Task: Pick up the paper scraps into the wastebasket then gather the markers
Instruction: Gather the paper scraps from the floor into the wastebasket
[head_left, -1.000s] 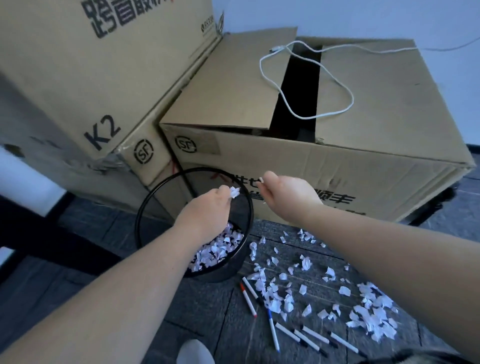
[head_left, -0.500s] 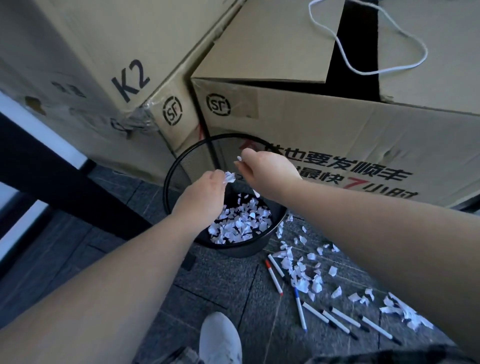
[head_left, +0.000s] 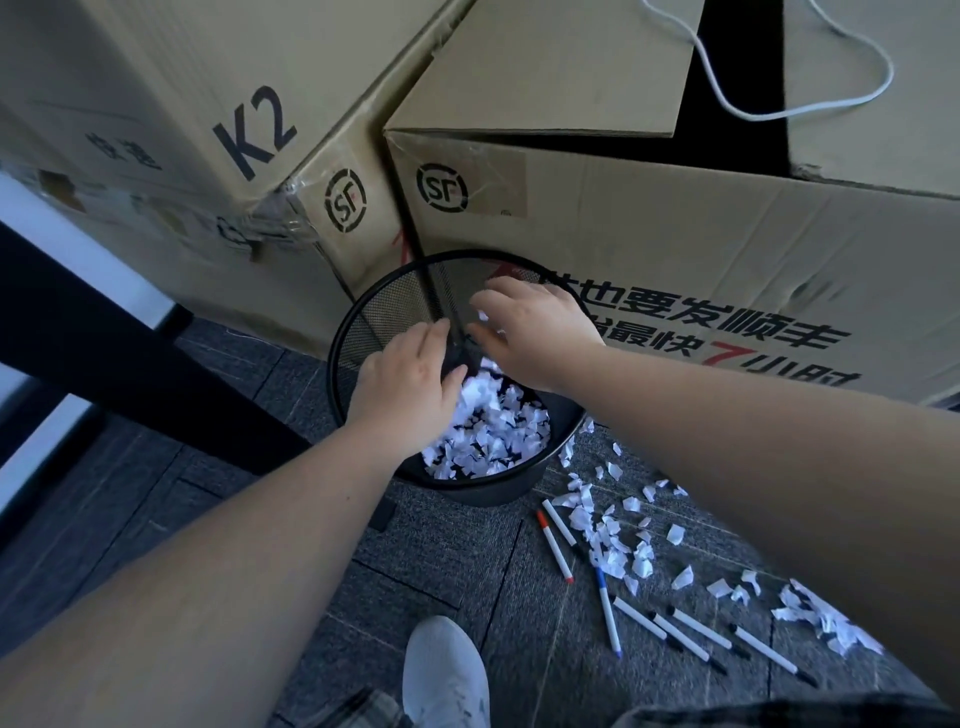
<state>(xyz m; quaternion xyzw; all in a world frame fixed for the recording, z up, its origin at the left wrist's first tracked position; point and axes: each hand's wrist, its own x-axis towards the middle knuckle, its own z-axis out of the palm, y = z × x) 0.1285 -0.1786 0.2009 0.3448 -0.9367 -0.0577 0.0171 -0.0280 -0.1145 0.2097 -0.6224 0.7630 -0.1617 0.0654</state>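
A black mesh wastebasket (head_left: 374, 322) stands on the floor against the cardboard boxes, with a heap of white paper scraps (head_left: 493, 431) inside. Both hands hover over its mouth. My left hand (head_left: 405, 395) has its fingers spread, palm down, holding nothing. My right hand (head_left: 535, 332) is also spread, and one small scrap falls beneath its fingers. More paper scraps (head_left: 613, 540) lie scattered on the floor to the right of the basket. Several white markers (head_left: 680, 631) with red, blue and black caps lie among and below them.
Two large cardboard boxes (head_left: 675, 249) stand right behind the basket; the right one is open on top with a white cable (head_left: 810, 98) across it. A black table leg (head_left: 130, 353) slants at left. A white shoe (head_left: 447, 675) is on the grey carpet near the bottom.
Both hands went from pinched on scraps to spread over the basket, letting the scraps drop in. The view tilted down and closer to the basket.
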